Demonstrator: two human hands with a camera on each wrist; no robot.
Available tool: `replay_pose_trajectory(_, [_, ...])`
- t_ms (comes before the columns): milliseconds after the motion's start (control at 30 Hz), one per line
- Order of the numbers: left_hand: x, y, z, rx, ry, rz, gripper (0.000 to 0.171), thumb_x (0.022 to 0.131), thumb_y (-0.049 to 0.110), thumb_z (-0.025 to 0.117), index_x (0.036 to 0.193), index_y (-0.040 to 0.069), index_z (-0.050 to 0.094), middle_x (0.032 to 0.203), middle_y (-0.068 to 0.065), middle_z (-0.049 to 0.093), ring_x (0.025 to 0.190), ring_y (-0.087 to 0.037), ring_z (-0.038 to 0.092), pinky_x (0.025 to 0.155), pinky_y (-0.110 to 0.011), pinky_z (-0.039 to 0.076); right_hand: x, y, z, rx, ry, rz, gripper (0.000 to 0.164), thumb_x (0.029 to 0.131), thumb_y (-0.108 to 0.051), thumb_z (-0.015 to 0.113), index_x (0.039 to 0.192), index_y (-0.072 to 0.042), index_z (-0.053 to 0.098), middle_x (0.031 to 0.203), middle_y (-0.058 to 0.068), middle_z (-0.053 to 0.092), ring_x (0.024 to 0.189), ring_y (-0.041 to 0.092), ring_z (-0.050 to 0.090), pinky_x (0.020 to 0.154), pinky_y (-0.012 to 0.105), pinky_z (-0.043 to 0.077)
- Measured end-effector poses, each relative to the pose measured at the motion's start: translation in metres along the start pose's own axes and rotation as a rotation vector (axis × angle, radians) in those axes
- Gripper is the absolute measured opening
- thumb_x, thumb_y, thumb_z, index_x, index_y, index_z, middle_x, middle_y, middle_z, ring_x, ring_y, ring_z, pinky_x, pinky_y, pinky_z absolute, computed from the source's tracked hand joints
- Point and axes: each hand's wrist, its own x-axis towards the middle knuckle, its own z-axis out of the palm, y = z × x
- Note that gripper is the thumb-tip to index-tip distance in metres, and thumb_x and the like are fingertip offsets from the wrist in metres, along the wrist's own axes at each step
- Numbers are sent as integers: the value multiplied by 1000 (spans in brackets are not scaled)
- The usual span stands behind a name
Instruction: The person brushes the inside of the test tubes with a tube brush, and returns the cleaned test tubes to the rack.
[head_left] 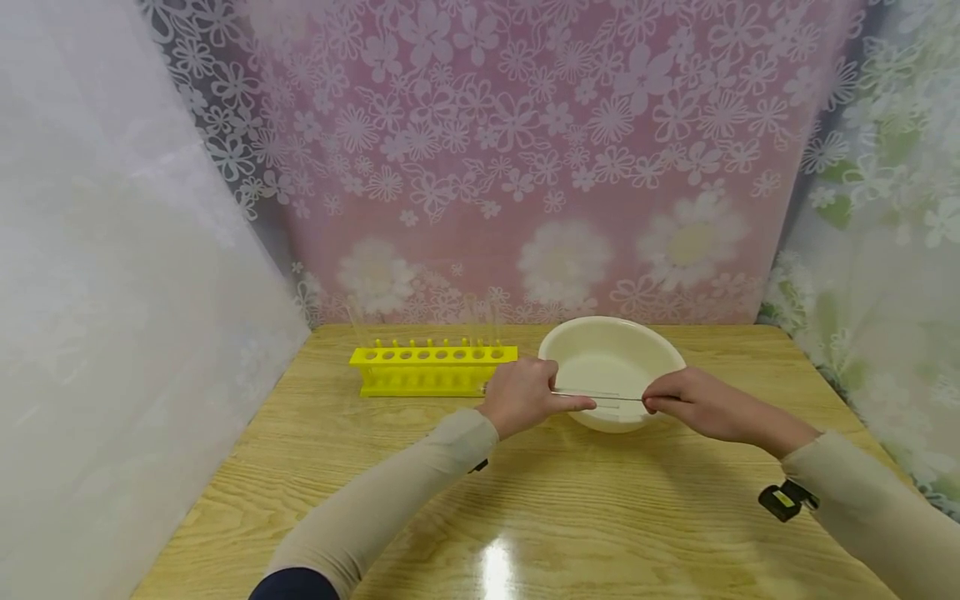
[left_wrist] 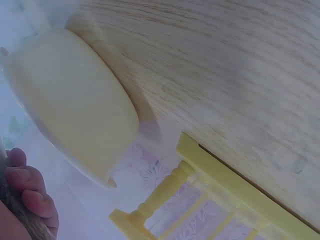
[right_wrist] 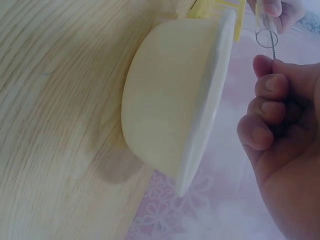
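Observation:
My left hand (head_left: 522,392) grips a clear glass test tube (right_wrist: 261,22) lying nearly level, its open mouth toward the right. Inside the tube is a test tube brush; its dark bristles (left_wrist: 21,215) show in the left wrist view. The brush's twisted wire (right_wrist: 274,49) comes out of the mouth. My right hand (head_left: 701,406) pinches that wire between thumb and forefinger, its other fingers curled. Both hands are raised over the near side of a cream basin (head_left: 600,354). Whether the basin holds water I cannot tell.
Left of the basin stands a yellow test tube rack (head_left: 431,358) with a few clear tubes (head_left: 356,318) upright at its two ends. Both stand on a wood-grain table (head_left: 585,508). Behind hangs a pink floral curtain (head_left: 480,167), with pale sheets at both sides.

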Motion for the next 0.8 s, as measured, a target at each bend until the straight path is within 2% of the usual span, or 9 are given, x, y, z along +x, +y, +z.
replay_pose_trajectory(233, [-2,-7,2,-41,-13,-24,62,77,85,57,68,24,54,58,11,51,42,-6,45,38,-23,34,-10,8,-6,-11,2,17,19,105,-15,55,106,-17,74,100,-6,72,82,-1,60,66,27,48])
replay_pose_trajectory(367, [-5,-16,1,-94,-13,-81,61,76,83,62,71,23,56,58,11,52,44,-8,45,39,-25,32,-24,19,-14,-44,33,48,18,103,-12,57,108,-13,75,100,-9,72,86,3,65,67,27,51])
replay_pose_trajectory(500, [-6,-23,0,-128,2,-74,60,77,82,61,74,22,58,57,12,53,45,-7,46,40,-25,33,-36,30,-20,-86,77,58,18,101,-7,60,110,-8,74,101,-9,72,90,8,69,69,27,55])
replay_pose_trajectory(633, [-8,-29,1,-118,5,-78,63,77,84,59,72,22,56,58,10,53,45,-7,46,41,-25,35,-44,39,-25,-128,106,81,18,100,-7,60,111,-8,74,102,-8,72,91,8,69,70,27,55])
replay_pose_trajectory(800, [-12,-39,0,-76,-17,-139,65,75,86,58,70,22,53,56,7,52,45,-10,44,41,-26,35,-58,47,-33,-208,155,109,16,96,-2,64,108,-6,74,99,-7,72,89,3,67,68,26,55])
